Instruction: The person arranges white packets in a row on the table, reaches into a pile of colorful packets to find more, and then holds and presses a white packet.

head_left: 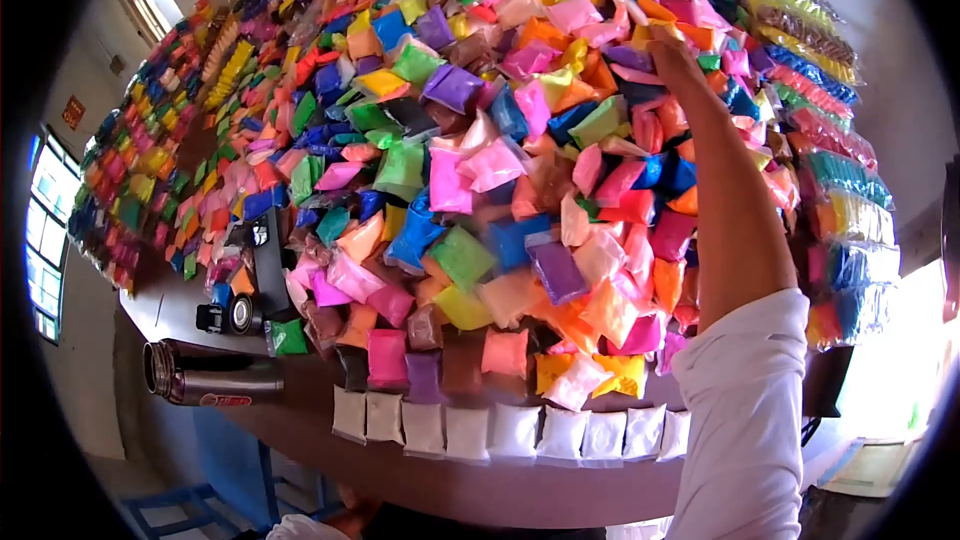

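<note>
Well, the only lettering I can spot is on the steel flask (pixel 225 375) lying on its side, where a red oval badge (pixel 225 400) carries pale script too small to read; the reddish wall sign (pixel 73 112) is just as illegible from here. The right arm stretches nearly straight out over the heap, its white sleeve (pixel 745 390) bunched at the elbow. Far along, the right hand (pixel 668 48) is down among the colourful packets (pixel 480 165), with purple and orange ones right by it; its fingers are too obscured to tell whether they grip anything. The left hand (pixel 350 518) sits low by the near edge of the table (pixel 600 495), mostly hidden, so I can't tell its state either. The packets are plump plastic pillows, glossy and crinkled, heaped across most of the brown tabletop. White packets (pixel 515 430), flatter and squarish, make a row along the near side. Clear-wrapped bundles (pixel 850 220) are stacked at the right.
</note>
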Demonstrator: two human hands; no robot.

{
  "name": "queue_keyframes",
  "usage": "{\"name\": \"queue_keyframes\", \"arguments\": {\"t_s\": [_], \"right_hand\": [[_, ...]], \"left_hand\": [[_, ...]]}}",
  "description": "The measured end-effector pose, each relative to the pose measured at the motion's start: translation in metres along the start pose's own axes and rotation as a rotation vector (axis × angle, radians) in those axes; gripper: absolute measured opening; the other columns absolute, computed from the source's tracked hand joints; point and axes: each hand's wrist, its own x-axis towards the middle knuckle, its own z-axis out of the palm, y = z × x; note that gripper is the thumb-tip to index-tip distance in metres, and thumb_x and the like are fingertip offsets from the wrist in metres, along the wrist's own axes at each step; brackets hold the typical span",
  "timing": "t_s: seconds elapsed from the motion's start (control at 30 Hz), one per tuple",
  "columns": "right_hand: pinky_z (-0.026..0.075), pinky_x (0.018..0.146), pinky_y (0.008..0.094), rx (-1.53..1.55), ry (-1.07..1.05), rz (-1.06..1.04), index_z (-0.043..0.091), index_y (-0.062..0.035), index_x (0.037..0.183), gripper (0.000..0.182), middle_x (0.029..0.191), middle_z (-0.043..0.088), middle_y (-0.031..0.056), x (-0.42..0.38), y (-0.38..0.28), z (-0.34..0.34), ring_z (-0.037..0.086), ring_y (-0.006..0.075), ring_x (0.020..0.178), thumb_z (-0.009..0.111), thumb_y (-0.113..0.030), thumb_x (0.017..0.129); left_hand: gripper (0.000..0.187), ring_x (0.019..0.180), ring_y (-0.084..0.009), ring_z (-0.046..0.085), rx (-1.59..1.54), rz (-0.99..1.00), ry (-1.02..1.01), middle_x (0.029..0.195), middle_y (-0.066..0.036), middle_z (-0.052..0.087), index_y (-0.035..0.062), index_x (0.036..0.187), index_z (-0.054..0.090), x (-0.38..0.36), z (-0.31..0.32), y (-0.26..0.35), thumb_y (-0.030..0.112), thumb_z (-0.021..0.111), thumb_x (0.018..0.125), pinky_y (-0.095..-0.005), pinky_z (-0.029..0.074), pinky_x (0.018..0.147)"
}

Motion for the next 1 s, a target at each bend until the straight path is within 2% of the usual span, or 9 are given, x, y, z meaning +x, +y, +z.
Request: {"name": "queue_keyframes", "arguments": {"t_s": [0.07, 0.2, 0.27, 0.3, 0.4, 0.6, 0.73, 0.83, 1.0], "right_hand": [[0.037, 0.101, 0.0359, 0.140, 0.073, 0.062, 0.057, -0.0091, 0.120, 0.040, 0.127, 0.053, 0.0178, -0.017, -0.019, -0.009, 0.048, 0.0324, 0.121, 0.038, -0.019, 0.087], [0.036, 0.103, 0.0365, -0.001, 0.002, -0.177, 0.057, -0.0101, 0.123, 0.040, 0.133, 0.047, 0.0172, -0.027, -0.022, -0.015, 0.045, 0.0324, 0.124, 0.044, -0.018, 0.086], [0.034, 0.106, 0.0385, -0.215, 0.130, 0.010, 0.056, -0.0134, 0.126, 0.041, 0.141, 0.039, 0.0177, -0.022, -0.031, -0.014, 0.040, 0.0333, 0.129, 0.044, -0.017, 0.087], [0.029, 0.111, 0.0405, -0.355, 0.015, -0.058, 0.056, -0.0154, 0.127, 0.041, 0.147, 0.032, 0.0183, -0.009, -0.023, -0.014, 0.034, 0.0351, 0.134, 0.043, -0.019, 0.089], [0.024, 0.113, 0.0411, -0.265, -0.012, 0.045, 0.054, -0.0149, 0.129, 0.042, 0.151, 0.025, 0.0188, -0.021, -0.076, -0.025, 0.029, 0.0362, 0.137, 0.042, -0.022, 0.090], [0.029, 0.110, 0.0395, -0.269, 0.132, 0.106, 0.033, -0.0194, 0.144, 0.055, 0.149, 0.030, 0.0128, -0.004, -0.041, 0.022, 0.030, 0.0332, 0.137, 0.040, -0.031, 0.091], [0.033, 0.104, 0.0329, 0.088, 0.259, -0.006, 0.037, -0.0098, 0.141, 0.057, 0.138, 0.045, 0.0135, -0.011, -0.033, 0.013, 0.043, 0.0295, 0.129, 0.049, -0.025, 0.088], [0.040, 0.092, 0.0257, 1.014, 0.254, 0.393, 0.043, -0.0046, 0.137, 0.054, 0.128, 0.055, 0.0130, -0.029, -0.035, -0.011, 0.054, 0.0217, 0.119, 0.054, -0.027, 0.088], [0.048, 0.079, 0.0283, 1.460, 0.397, 0.384, 0.050, -0.0043, 0.128, 0.043, 0.114, 0.063, 0.0110, -0.082, -0.048, -0.057, 0.061, 0.0200, 0.107, 0.057, -0.027, 0.092]], "left_hand": [[0.057, 0.110, -0.0423, 0.051, -0.010, 0.000, 0.010, 0.118, -0.025, 0.055, 0.0032, 0.127, 0.047, 0.001, -0.002, 0.000, 0.048, 0.040, 0.091, -0.0483, 0.042, 0.092], [0.057, 0.110, -0.0424, 0.051, -0.025, 0.007, 0.013, 0.119, -0.025, 0.055, 0.0032, 0.127, 0.047, -0.002, -0.004, 0.000, 0.048, 0.041, 0.091, -0.0483, 0.042, 0.092], [0.057, 0.110, -0.0424, 0.051, -0.030, 0.007, 0.014, 0.119, -0.025, 0.055, 0.0032, 0.127, 0.047, -0.004, -0.004, -0.001, 0.048, 0.041, 0.091, -0.0483, 0.042, 0.092], [0.057, 0.110, -0.0425, 0.051, -0.031, 0.004, 0.013, 0.119, -0.025, 0.055, 0.0032, 0.127, 0.047, -0.004, -0.006, -0.001, 0.048, 0.041, 0.091, -0.0484, 0.042, 0.092], [0.058, 0.110, -0.0425, 0.051, -0.028, -0.007, 0.014, 0.119, -0.025, 0.055, 0.0032, 0.127, 0.047, -0.004, -0.007, 0.000, 0.048, 0.041, 0.091, -0.0484, 0.042, 0.092], [0.058, 0.111, -0.0427, 0.051, -0.002, -0.048, 0.003, 0.119, -0.025, 0.055, 0.0032, 0.128, 0.047, 0.000, -0.012, 0.001, 0.048, 0.041, 0.091, -0.0485, 0.042, 0.092], [0.058, 0.111, -0.0428, 0.051, -0.002, -0.044, 0.004, 0.119, -0.025, 0.055, 0.0032, 0.128, 0.046, 0.003, -0.014, 0.005, 0.048, 0.041, 0.091, -0.0485, 0.041, 0.093], [0.058, 0.111, -0.0429, 0.051, -0.017, -0.029, 0.016, 0.120, -0.025, 0.055, 0.0032, 0.128, 0.046, 0.000, -0.017, 0.005, 0.048, 0.041, 0.091, -0.0486, 0.041, 0.093], [0.058, 0.111, -0.0430, 0.051, -0.066, 0.010, 0.042, 0.120, -0.025, 0.055, 0.0032, 0.128, 0.046, -0.010, -0.022, 0.004, 0.047, 0.042, 0.091, -0.0487, 0.041, 0.093]]}}
